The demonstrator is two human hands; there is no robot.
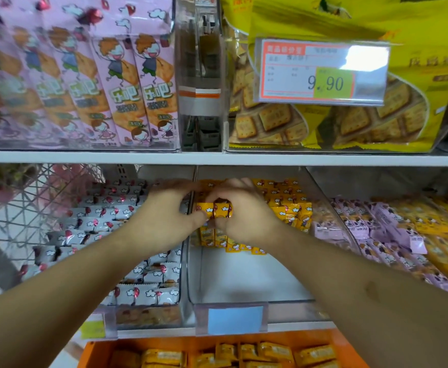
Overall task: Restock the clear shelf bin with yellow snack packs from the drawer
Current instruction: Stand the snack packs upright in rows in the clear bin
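My left hand [164,213] and right hand [241,211] together pinch yellow packs [221,210] inside the clear bin [244,282], above the orange drawer [191,343].

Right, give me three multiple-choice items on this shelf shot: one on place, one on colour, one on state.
1. Where are the yellow snack packs stacked?
A. rear of the clear bin
B. front of that bin
C. on the top shelf

2. What colour is the drawer at the bottom?
A. blue
B. orange
C. green

3. What are the hands doing?
A. hanging empty
B. together gripping yellow packs
C. lifting the price tag

Answers: 1 A, the bin's front floor is bare and the packs sit behind. 2 B, its orange rim frames more yellow packs. 3 B, the left hand and right hand close on held packs over the bin.
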